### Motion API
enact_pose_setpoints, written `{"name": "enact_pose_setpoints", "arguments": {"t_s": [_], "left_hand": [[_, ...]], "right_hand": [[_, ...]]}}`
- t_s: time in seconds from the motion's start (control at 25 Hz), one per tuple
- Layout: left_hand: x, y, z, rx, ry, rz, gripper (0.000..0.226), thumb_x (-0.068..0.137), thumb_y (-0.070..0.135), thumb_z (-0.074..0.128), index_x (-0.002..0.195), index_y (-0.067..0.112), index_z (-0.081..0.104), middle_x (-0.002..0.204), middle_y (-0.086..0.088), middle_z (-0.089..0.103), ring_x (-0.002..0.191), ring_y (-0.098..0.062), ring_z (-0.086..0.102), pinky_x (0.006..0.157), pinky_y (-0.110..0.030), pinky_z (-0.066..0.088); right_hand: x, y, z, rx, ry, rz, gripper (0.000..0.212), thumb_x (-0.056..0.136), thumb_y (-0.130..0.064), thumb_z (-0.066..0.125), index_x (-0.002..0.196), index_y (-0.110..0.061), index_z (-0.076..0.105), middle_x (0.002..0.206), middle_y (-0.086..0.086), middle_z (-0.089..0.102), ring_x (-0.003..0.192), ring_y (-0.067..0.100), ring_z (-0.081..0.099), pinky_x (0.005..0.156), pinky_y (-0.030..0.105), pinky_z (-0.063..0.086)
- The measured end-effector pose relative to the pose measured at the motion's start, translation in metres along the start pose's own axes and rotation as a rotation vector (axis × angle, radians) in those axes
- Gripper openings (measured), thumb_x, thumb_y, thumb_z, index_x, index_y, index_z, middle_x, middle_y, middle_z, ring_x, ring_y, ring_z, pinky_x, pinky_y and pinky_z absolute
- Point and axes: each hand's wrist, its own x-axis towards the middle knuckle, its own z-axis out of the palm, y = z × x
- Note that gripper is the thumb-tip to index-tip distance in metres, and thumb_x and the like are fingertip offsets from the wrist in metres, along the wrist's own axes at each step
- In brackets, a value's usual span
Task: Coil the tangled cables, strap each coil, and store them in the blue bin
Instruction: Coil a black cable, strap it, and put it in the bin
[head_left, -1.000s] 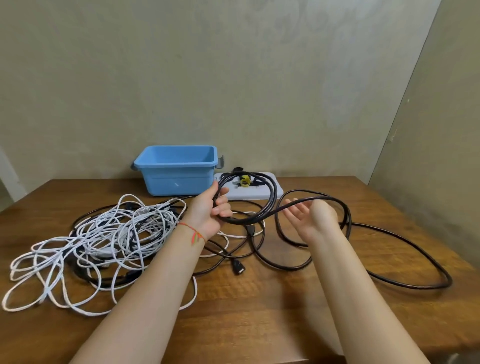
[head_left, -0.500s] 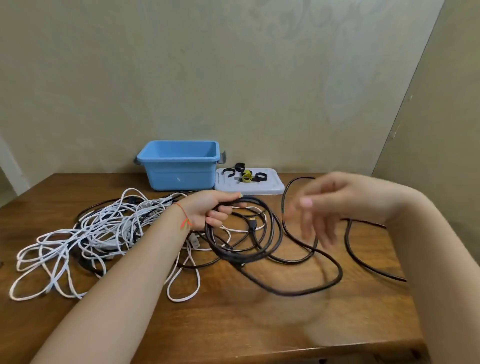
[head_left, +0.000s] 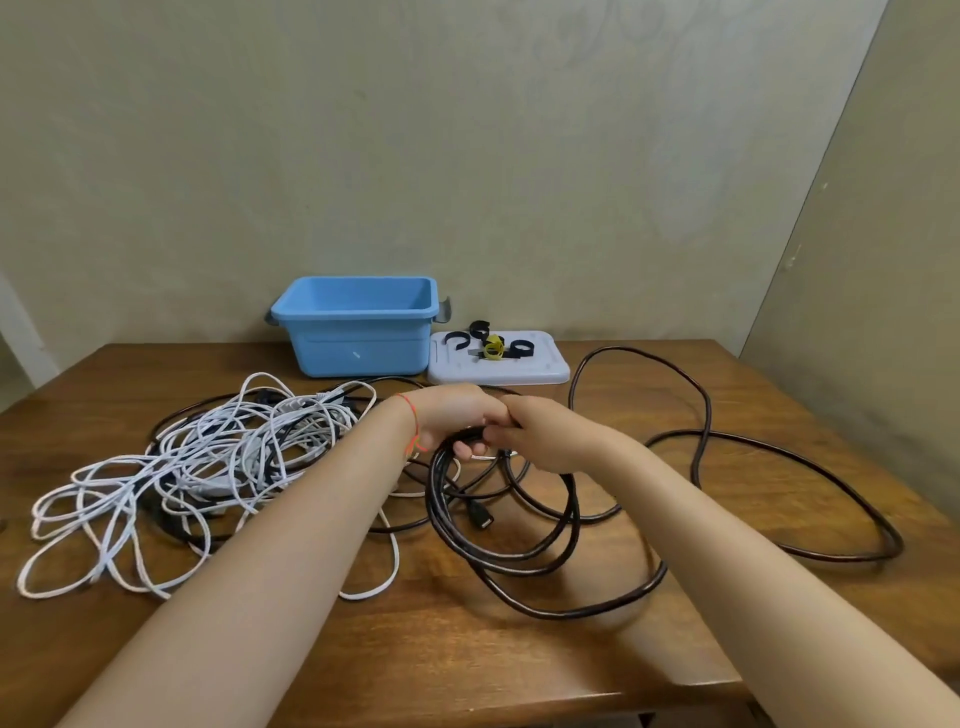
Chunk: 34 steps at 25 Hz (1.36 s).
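A black cable (head_left: 519, 558) hangs in several loops from my left hand (head_left: 457, 415), which grips the top of the coil above the table's middle. My right hand (head_left: 540, 434) meets the left and pinches the same cable at the coil's top. The rest of this cable trails in wide loops (head_left: 779, 452) across the right side of the table. A tangle of white and black cables (head_left: 208, 457) lies at the left. The blue bin (head_left: 358, 327) stands open at the back. Black and yellow straps (head_left: 491, 345) lie on the white lid (head_left: 540, 366) beside it.
The wooden table (head_left: 467, 649) ends at its front edge near the bottom of the view. A beige wall stands close behind the bin, and another wall runs along the right side.
My right hand swung out to the right, then came back to the left hand with another loop of black cable. The coil under my left hand has grown and hangs lower.
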Motion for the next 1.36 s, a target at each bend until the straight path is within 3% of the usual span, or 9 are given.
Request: {"name": "enact_pose_setpoints", "arguments": {"t_s": [0.08, 0.2, 0.32, 0.48, 0.68, 0.84, 0.96, 1.16, 1.36], "left_hand": [[0.003, -0.005, -0.005, -0.061, 0.071, 0.037, 0.021, 0.100, 0.025, 0.053, 0.104, 0.005, 0.057, 0.087, -0.011, 0.063, 0.054, -0.011, 0.050, 0.041, -0.016, 0.041], [0.004, -0.013, -0.011, -0.351, 0.179, 0.111, 0.025, 0.102, 0.032, 0.052, 0.107, 0.009, 0.060, 0.069, -0.003, 0.060, 0.048, -0.009, 0.050, 0.043, -0.019, 0.043], [0.004, -0.023, -0.016, -0.620, 0.247, 0.141, 0.030, 0.098, 0.040, 0.057, 0.099, 0.010, 0.061, 0.060, 0.002, 0.051, 0.047, -0.009, 0.050, 0.049, -0.022, 0.045], [0.009, -0.026, -0.007, -0.996, 0.311, 0.198, 0.034, 0.102, 0.036, 0.051, 0.084, 0.009, 0.062, 0.053, 0.002, 0.055, 0.047, -0.013, 0.056, 0.052, -0.023, 0.054], [0.006, -0.023, -0.011, -1.037, 0.434, 0.271, 0.044, 0.107, 0.041, 0.036, 0.082, 0.010, 0.055, 0.043, 0.006, 0.029, 0.032, -0.007, 0.025, 0.034, -0.018, 0.027], [-0.007, -0.020, -0.018, -0.684, 0.365, 0.176, 0.032, 0.104, 0.036, 0.046, 0.097, 0.009, 0.061, 0.047, 0.007, 0.030, 0.034, -0.005, 0.022, 0.033, -0.018, 0.020], [-0.008, -0.014, -0.023, -0.702, 0.289, 0.133, 0.020, 0.104, 0.031, 0.049, 0.095, 0.013, 0.054, 0.053, 0.005, 0.039, 0.034, -0.004, 0.024, 0.033, -0.017, 0.024], [-0.001, -0.019, -0.013, -1.015, 0.320, 0.280, 0.027, 0.101, 0.031, 0.051, 0.084, 0.011, 0.056, 0.060, -0.001, 0.053, 0.041, -0.011, 0.047, 0.048, -0.022, 0.045], [0.002, -0.031, 0.029, -1.299, 0.216, 0.503, 0.045, 0.088, 0.051, 0.063, 0.101, 0.008, 0.066, 0.089, -0.008, 0.068, 0.083, -0.024, 0.068, 0.077, -0.035, 0.057]], "right_hand": [[0.008, 0.005, 0.003, -0.052, 0.056, 0.057, 0.024, 0.104, -0.024, 0.044, 0.108, -0.009, 0.062, 0.099, 0.009, 0.066, 0.091, 0.025, 0.062, 0.079, 0.038, 0.049], [0.014, 0.013, 0.003, 0.136, 0.230, 0.213, 0.028, 0.105, -0.023, 0.039, 0.094, -0.006, 0.058, 0.077, 0.007, 0.056, 0.067, 0.021, 0.055, 0.055, 0.029, 0.042], [0.020, 0.024, -0.001, 0.858, 0.398, 0.467, 0.023, 0.103, -0.018, 0.041, 0.084, -0.009, 0.051, 0.067, 0.006, 0.044, 0.054, 0.017, 0.043, 0.050, 0.030, 0.042], [0.024, 0.012, -0.002, 1.570, 0.552, 0.567, 0.016, 0.106, -0.014, 0.038, 0.116, -0.004, 0.046, 0.080, 0.012, 0.041, 0.063, 0.021, 0.044, 0.063, 0.041, 0.055], [0.007, 0.009, 0.001, 1.484, 0.279, 0.526, 0.005, 0.098, -0.008, 0.052, 0.100, -0.007, 0.057, 0.075, 0.009, 0.054, 0.073, 0.023, 0.057, 0.088, 0.051, 0.055], [0.006, 0.034, -0.004, 1.320, 0.038, 0.409, 0.013, 0.095, -0.022, 0.061, 0.089, -0.011, 0.057, 0.063, 0.000, 0.046, 0.056, 0.016, 0.050, 0.062, 0.032, 0.051], [0.007, 0.034, -0.010, 1.328, -0.061, 0.366, 0.029, 0.094, -0.039, 0.064, 0.082, -0.013, 0.060, 0.060, -0.005, 0.032, 0.047, 0.008, 0.031, 0.045, 0.022, 0.040], [0.022, 0.030, -0.001, 1.782, 0.256, 0.413, 0.044, 0.102, -0.041, 0.049, 0.066, -0.018, 0.039, 0.048, -0.007, 0.022, 0.036, 0.007, 0.019, 0.034, 0.019, 0.021], [0.030, 0.014, 0.012, 2.104, 0.636, 0.476, 0.039, 0.100, -0.045, 0.053, 0.084, -0.010, 0.049, 0.047, -0.004, 0.021, 0.038, 0.010, 0.016, 0.034, 0.021, 0.023]]}}
